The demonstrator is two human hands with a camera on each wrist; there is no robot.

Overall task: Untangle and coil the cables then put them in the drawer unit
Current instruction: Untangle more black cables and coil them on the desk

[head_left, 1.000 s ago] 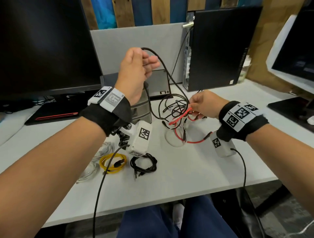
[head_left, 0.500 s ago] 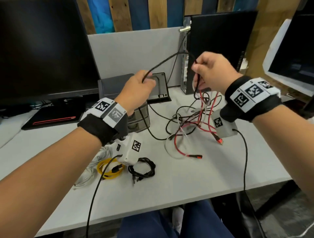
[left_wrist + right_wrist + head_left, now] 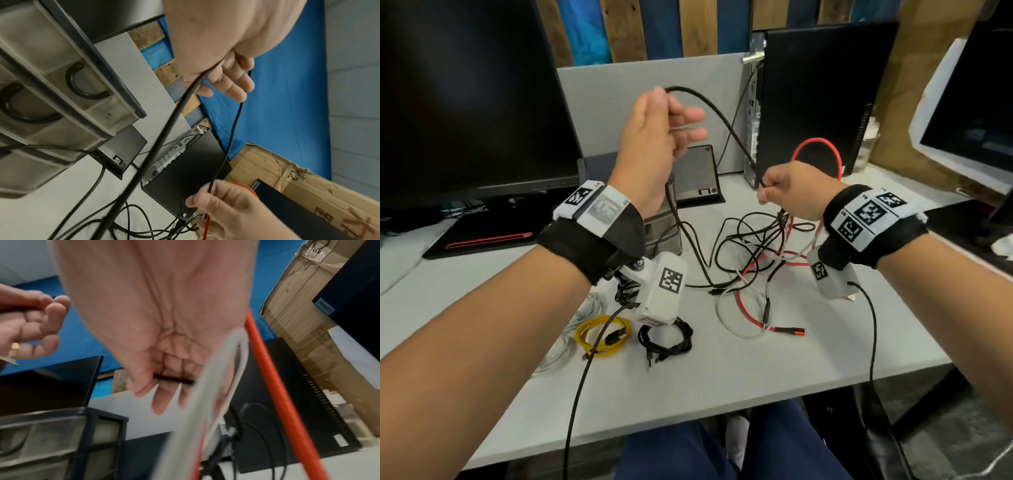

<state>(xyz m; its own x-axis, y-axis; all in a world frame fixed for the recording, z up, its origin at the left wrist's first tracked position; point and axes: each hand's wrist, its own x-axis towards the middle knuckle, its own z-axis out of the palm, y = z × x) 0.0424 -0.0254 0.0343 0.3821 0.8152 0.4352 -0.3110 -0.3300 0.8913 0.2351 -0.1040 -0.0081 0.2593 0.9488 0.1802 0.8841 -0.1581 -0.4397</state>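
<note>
While both hands hold one black cable (image 3: 717, 116) aloft, the rest of the tangle (image 3: 756, 253) lies on the surface (image 3: 722, 370) below.

Raised high, the left hand (image 3: 654, 144) has the cable running through its thumb side, with the outer fingers (image 3: 693, 114) relaxed and nearly straight; the right hand (image 3: 791, 192), lower and nearer the knot, pinches the same cable between curled fingers. Between the two grips the cable's long axis slopes down from upper left to lower right, then drops into the tangle directly under the right hand, where a red cable (image 3: 816, 150) arches behind it. Judging by this, the right hand is better placed to feed slack. Yellow (image 3: 602, 337) and black (image 3: 666, 337) coils sit finished near the front; the drawer unit (image 3: 51, 97) stands just behind the left wrist.
</note>
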